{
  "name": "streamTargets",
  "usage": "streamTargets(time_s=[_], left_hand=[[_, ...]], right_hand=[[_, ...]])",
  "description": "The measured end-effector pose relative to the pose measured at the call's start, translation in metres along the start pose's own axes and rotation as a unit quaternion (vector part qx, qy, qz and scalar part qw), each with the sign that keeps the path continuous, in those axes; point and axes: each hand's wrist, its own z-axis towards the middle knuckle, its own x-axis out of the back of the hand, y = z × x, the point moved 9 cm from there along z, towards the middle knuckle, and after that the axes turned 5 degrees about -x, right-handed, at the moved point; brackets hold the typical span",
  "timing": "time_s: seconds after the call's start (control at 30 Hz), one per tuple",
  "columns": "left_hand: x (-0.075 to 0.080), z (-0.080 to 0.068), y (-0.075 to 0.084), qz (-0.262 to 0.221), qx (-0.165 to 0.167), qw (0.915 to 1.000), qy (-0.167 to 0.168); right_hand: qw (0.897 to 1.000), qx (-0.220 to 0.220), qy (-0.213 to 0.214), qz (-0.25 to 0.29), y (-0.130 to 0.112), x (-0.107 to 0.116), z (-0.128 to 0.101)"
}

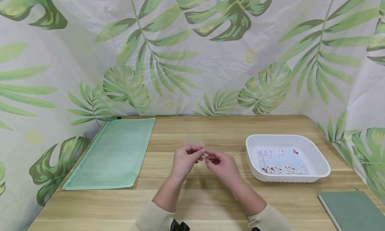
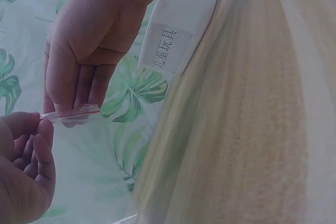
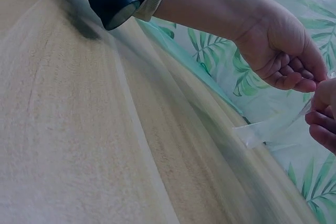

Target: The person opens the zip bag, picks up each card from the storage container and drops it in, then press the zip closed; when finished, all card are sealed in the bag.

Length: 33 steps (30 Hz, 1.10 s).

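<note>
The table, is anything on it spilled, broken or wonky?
Nothing looks spilled or broken on the table. Only the papers in the white tub look slightly messy, because their edges don't line up. I can't tell whether the clear bag is torn.

1. The Chinese characters "儿童玩具" ("children's toys") can be read in black on a pale label [image 2: 169,48], stuck to the outer wall of the white basin [image 1: 288,136], which is placed near the right edge of the table [image 1: 210,125].
2. On the printed sheet [image 1: 284,160] inside the basin, fine print is seen, too small to be read.
</note>
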Motion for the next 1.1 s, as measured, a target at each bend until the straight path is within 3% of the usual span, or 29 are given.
streamTargets(time_s=[0.13, 0.27, 0.5, 0.9, 1.1], left_hand=[[0.001, 0.000, -0.001, -0.007, 0.000, 1.0000, 0.005], [-0.002, 0.002, -0.001, -0.002, -0.010, 0.9999, -0.014], [-0.004, 0.002, 0.001, 0.012, -0.029, 0.9990, -0.031], [-0.006, 0.000, -0.001, 0.020, -0.029, 0.9986, -0.040], [-0.007, 0.000, -0.003, 0.027, -0.019, 0.9984, -0.047]], right_hand=[[0.999, 0.022, 0.001, -0.029, -0.003, -0.001, -0.001], [0.998, 0.038, 0.027, -0.045, -0.006, 0.004, -0.002], [0.998, 0.040, 0.044, -0.033, -0.007, 0.006, -0.003], [0.995, -0.050, 0.020, 0.079, 0.011, 0.001, 0.002], [0.994, -0.064, 0.016, 0.086, 0.014, 0.002, 0.003]])
